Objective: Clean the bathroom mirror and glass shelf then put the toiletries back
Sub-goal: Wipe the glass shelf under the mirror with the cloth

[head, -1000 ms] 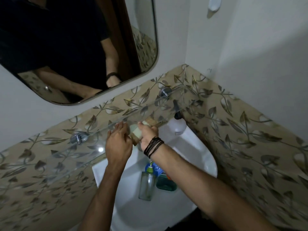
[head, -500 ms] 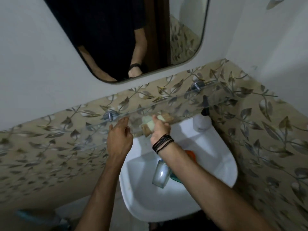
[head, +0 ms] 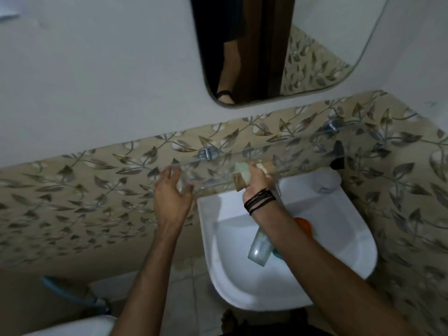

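1. The glass shelf sits on two metal brackets against the leaf-patterned tile, right above the sink. It's bare, so I'd guess we're mid-wipe and the toiletries go back later.
2. The right hand is closed around a sponge (pale green and tan), pressing it on the shelf roughly mid-length.
3. The left hand is at the shelf's left end, fingers spread and curled loosely. Looks like it's steadying the edge, but I can't tell if it's actually touching the glass.
4. Handling-wise: the shelf is stiff, thin, and breakable, probably slick if wet. I'd push down near the brackets rather than on the unsupported front edge, and hold it by the edge with a flat hand, not a pinch.
5. The toiletries are parked in the sink: a clear bottle lying down, plus something orange and something teal half hidden behind the right forearm. The bottle looks light and smooth; grab it round the body.
6. The mirror hangs above on the white wall.
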